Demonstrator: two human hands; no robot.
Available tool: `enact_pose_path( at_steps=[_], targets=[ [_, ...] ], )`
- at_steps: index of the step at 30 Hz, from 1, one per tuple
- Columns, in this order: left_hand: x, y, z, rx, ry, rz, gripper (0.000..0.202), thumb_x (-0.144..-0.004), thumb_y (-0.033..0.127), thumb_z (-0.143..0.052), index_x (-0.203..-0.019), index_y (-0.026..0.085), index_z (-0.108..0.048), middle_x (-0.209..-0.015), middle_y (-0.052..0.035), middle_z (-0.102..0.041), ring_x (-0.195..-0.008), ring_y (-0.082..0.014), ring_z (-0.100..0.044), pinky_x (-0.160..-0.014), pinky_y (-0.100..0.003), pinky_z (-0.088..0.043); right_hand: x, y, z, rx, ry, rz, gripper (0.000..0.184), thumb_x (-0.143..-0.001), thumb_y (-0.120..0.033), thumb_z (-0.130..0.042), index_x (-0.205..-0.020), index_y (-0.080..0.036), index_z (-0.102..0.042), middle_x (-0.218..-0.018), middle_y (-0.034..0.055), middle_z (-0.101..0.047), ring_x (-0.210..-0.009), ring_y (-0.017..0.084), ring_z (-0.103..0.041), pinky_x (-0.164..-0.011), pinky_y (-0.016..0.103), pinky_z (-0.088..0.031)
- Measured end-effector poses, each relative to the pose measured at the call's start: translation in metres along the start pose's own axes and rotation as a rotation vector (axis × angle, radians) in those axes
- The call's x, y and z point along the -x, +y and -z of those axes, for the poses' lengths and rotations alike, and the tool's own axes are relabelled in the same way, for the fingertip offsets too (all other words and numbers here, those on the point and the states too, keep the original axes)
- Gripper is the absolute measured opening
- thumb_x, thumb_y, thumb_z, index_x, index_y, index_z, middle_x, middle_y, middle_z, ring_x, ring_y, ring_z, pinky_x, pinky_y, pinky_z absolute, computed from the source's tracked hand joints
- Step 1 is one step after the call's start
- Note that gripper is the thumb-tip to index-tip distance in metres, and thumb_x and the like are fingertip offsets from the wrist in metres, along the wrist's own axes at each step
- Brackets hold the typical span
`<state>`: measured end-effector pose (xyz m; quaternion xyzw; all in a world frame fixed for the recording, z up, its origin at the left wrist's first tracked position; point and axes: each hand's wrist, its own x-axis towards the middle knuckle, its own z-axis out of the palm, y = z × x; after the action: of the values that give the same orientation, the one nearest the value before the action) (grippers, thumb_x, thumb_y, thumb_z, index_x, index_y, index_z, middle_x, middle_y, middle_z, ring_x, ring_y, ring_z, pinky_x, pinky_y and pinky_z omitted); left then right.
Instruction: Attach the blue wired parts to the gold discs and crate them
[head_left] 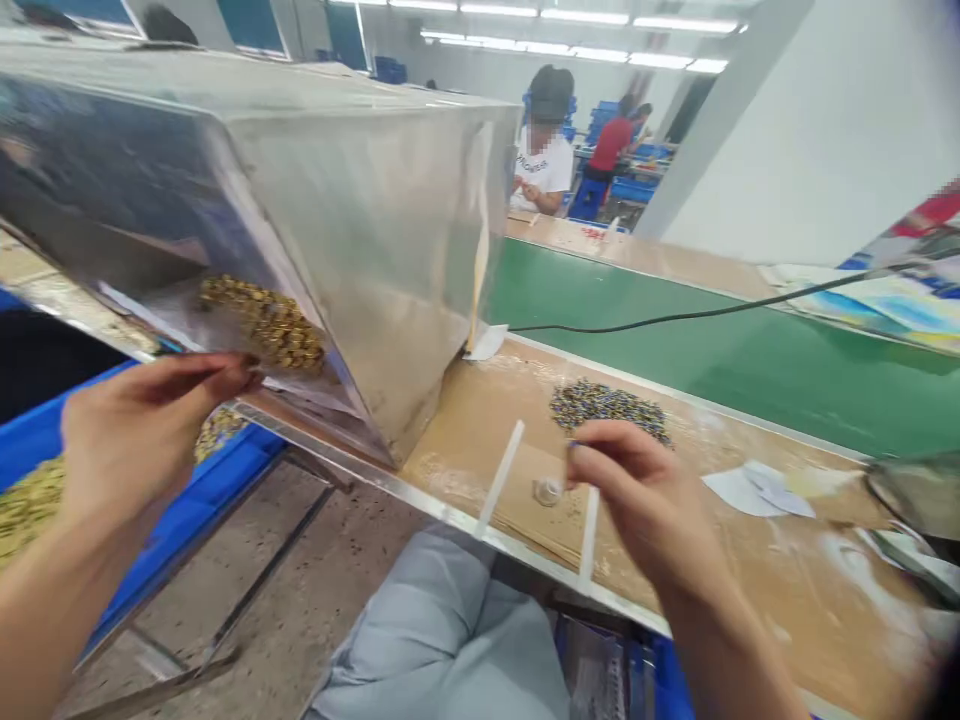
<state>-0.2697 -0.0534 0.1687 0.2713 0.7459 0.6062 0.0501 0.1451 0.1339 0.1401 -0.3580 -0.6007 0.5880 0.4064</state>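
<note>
My left hand (161, 410) is at the open front of a large metal-sided box (352, 230), thumb and fingers pinched together. Whatever is in that pinch is too small to make out. Behind the fingertips, a heap of small gold-coloured parts (270, 325) lies inside the box. Over the tan worktop, my right hand (637, 475) also pinches, with a tiny dark bluish piece just showing at its fingertips. A pile of small mixed blue, yellow and dark pieces (611, 405) lies just beyond it. Left of this hand, a small round whitish piece (547, 491) sits between two white strips (500, 478).
A blue bin (247, 460) holding yellowish parts stands below the box at left. Past the worktop runs a green belt (675, 310), crossed by a black cable (645, 322). Paper scraps (757, 490) lie at right. A person in a white shirt (551, 170) sits across.
</note>
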Motion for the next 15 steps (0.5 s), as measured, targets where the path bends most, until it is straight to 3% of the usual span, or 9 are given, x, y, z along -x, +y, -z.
enact_pose_path(
  at_steps=[1, 4, 6, 9, 12, 15],
  targets=[
    [0.019, -0.008, 0.003, 0.045, 0.034, 0.041, 0.03, -0.091, 0.046, -0.099, -0.11, 0.025, -0.09, -0.104, 0.0051, -0.093, -0.118, -0.0313, -0.087, -0.095, -0.04, -0.069, 0.0, -0.009, -0.02, -0.157, -0.153, -0.053, 0.036, -0.09, -0.051, -0.105, -0.108, -0.025, -0.088, -0.083, 0.0009, -0.083, -0.075, 0.018, -0.08, -0.078, 0.032, -0.07],
    [0.081, -0.032, -0.01, 0.233, -0.108, 0.225, 0.055, -0.061, 0.055, -0.115, -0.095, 0.02, -0.09, -0.084, -0.003, -0.091, -0.074, -0.025, -0.083, -0.074, -0.038, -0.072, -0.005, -0.034, -0.085, -0.489, -0.472, -0.129, 0.033, -0.09, -0.046, -0.107, -0.108, -0.026, -0.088, -0.087, -0.0001, -0.085, -0.078, 0.016, -0.082, -0.075, 0.029, -0.071],
    [0.115, -0.042, -0.021, 0.358, -0.157, 0.289, 0.063, -0.062, 0.06, -0.117, -0.102, 0.018, -0.092, -0.087, -0.0069, -0.091, -0.071, -0.0225, -0.081, -0.072, -0.035, -0.072, -0.006, -0.044, -0.121, -0.571, -0.593, -0.191, 0.036, -0.087, -0.045, -0.11, -0.109, -0.025, -0.089, -0.091, -0.0001, -0.086, -0.079, 0.015, -0.082, -0.073, 0.026, -0.072],
    [0.144, -0.046, -0.018, 0.505, -0.184, 0.325, 0.062, -0.067, 0.06, -0.118, -0.105, 0.017, -0.095, -0.089, -0.0088, -0.089, -0.073, -0.0196, -0.08, -0.072, -0.031, -0.068, -0.003, -0.043, -0.164, -0.571, -0.699, -0.287, 0.046, -0.079, -0.047, -0.116, -0.106, -0.022, -0.088, -0.093, 0.0004, -0.086, -0.078, 0.013, -0.082, -0.07, 0.022, -0.071],
    [0.153, -0.043, 0.006, 0.613, -0.202, 0.326, 0.06, -0.071, 0.058, -0.117, -0.11, 0.016, -0.098, -0.094, -0.0098, -0.088, -0.076, -0.0181, -0.078, -0.074, -0.03, -0.067, 0.0, -0.033, -0.196, -0.546, -0.733, -0.363, 0.052, -0.072, -0.046, -0.121, -0.102, -0.019, -0.088, -0.092, 0.001, -0.086, -0.075, 0.011, -0.08, -0.067, 0.016, -0.068],
    [0.155, -0.041, 0.03, 0.686, -0.206, 0.314, 0.06, -0.074, 0.057, -0.117, -0.111, 0.015, -0.099, -0.093, -0.0097, -0.086, -0.077, -0.0173, -0.076, -0.075, -0.029, -0.066, 0.004, -0.026, -0.218, -0.525, -0.707, -0.413, 0.046, -0.078, -0.04, -0.119, -0.104, -0.015, -0.09, -0.095, 0.0039, -0.088, -0.077, 0.01, -0.082, -0.071, 0.015, -0.07]
  ],
)
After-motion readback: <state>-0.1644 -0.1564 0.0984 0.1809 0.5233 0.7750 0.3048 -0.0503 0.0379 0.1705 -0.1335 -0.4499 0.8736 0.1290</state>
